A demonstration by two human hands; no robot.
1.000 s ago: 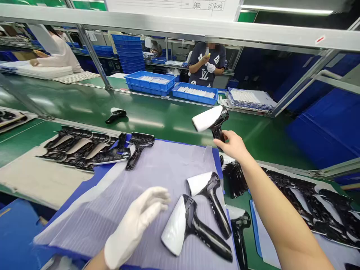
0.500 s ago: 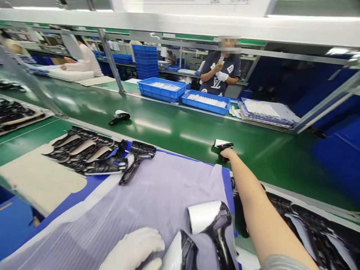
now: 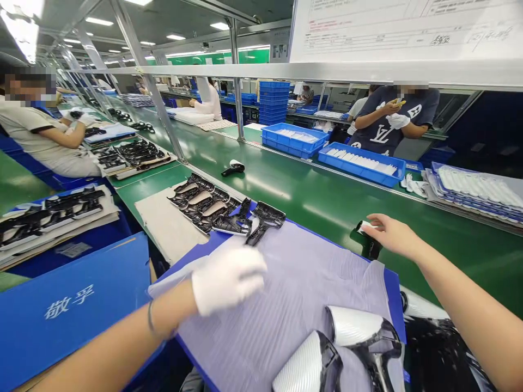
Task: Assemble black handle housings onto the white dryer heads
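Note:
My left hand [image 3: 229, 277], in a white glove and blurred, hovers over the lilac foam sheet [image 3: 294, 283] with its fingers loosely apart and nothing seen in them. Just beyond it lies a black half-shell of a hair dryer [image 3: 267, 218]. My bare right hand [image 3: 386, 233] reaches over the green conveyor belt, fingers stretched out at a white and black hair dryer housing [image 3: 371, 247]; whether they touch is unclear. Two more housings lie at the sheet's near edge: one hair dryer housing [image 3: 363, 326] and another hair dryer housing [image 3: 308, 362] partly cut off.
Several black half-shells [image 3: 204, 201] lie on cardboard at the left. Another hair dryer housing [image 3: 233, 167] rests farther along the green belt [image 3: 302, 196]. Blue trays [image 3: 359, 166] of white parts line its far side. A co-worker [image 3: 388, 122] stands behind them; another person [image 3: 44, 130] sits left.
My view has swung left. My left hand has lifted from beside the near housings and moved forward and left. My right hand has loosened its fingers from the housing on the belt.

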